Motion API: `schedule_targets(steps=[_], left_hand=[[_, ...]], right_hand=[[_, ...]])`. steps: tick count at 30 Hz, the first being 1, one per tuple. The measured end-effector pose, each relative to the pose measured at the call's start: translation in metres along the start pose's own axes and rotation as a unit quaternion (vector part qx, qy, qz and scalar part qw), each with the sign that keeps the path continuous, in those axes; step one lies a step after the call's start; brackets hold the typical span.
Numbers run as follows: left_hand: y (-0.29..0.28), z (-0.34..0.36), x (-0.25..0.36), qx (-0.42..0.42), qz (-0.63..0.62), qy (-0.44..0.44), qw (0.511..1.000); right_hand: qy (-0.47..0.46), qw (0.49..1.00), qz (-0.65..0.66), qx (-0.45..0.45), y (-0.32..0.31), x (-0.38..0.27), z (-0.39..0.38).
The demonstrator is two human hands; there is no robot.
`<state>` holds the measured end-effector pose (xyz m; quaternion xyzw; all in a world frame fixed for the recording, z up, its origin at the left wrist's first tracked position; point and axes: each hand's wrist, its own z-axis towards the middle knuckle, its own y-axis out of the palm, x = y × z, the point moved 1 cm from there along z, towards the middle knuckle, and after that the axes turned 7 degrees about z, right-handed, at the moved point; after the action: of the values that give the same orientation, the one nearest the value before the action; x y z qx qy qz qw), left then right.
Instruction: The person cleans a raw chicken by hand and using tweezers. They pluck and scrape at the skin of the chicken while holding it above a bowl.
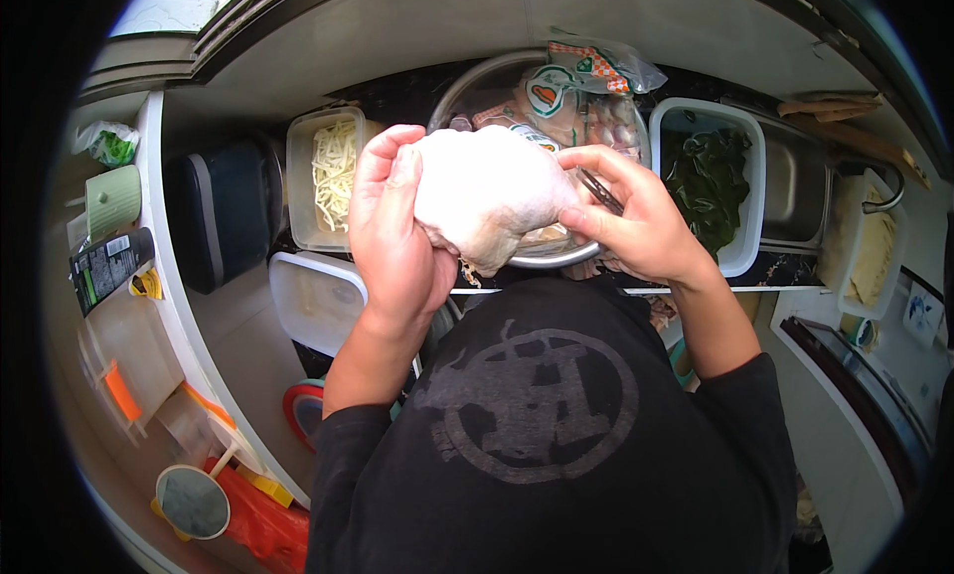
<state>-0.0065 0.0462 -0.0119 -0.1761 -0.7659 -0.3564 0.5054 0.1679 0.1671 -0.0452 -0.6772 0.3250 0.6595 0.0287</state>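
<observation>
A large piece of raw, pale-skinned poultry (492, 186), washed out by bright light, is held up over a metal bowl (442, 102). My left hand (396, 221) grips its left side, thumb in front and fingers partly behind. At its right edge, my right hand (636, 211) is closed with thumb and forefinger at the skin. A slim dark metal tool (601, 192) sticks out of that hand; its kind is hidden by the fingers. In the bowl lie several printed plastic packs of meat (556, 102), one resting over the far rim.
Left of the bowl stands a tub of pale strips (336, 171); right of it, a tub of dark green leaves (708, 181) by a metal sink (800, 181). A white tub (316, 301) sits nearer left. A shelf edge (199, 326) bounds the left, with a small round mirror (194, 501).
</observation>
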Motion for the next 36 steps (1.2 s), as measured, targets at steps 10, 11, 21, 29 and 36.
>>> schedule_targets(steps=[10,11,21,29,36], left_hand=[[-0.002,-0.006,0.016,-0.117,0.043,-0.085,0.989],[0.0,-0.007,0.017,-0.124,0.02,-0.097,0.987],[-0.006,-0.002,-0.001,-0.107,0.005,-0.131,0.986],[-0.009,-0.007,-0.014,-0.102,0.094,-0.127,0.982],[-0.019,0.003,-0.017,-0.148,0.062,-0.06,0.985]], right_hand=[[0.1,0.985,0.144,0.004,-0.032,0.007,0.012],[0.097,0.984,0.15,0.008,-0.034,0.009,0.013],[0.074,0.967,0.234,0.064,-0.041,0.027,0.022],[0.061,0.971,0.217,0.081,-0.04,0.034,0.025],[0.052,0.988,0.102,0.105,-0.028,0.049,0.025]])
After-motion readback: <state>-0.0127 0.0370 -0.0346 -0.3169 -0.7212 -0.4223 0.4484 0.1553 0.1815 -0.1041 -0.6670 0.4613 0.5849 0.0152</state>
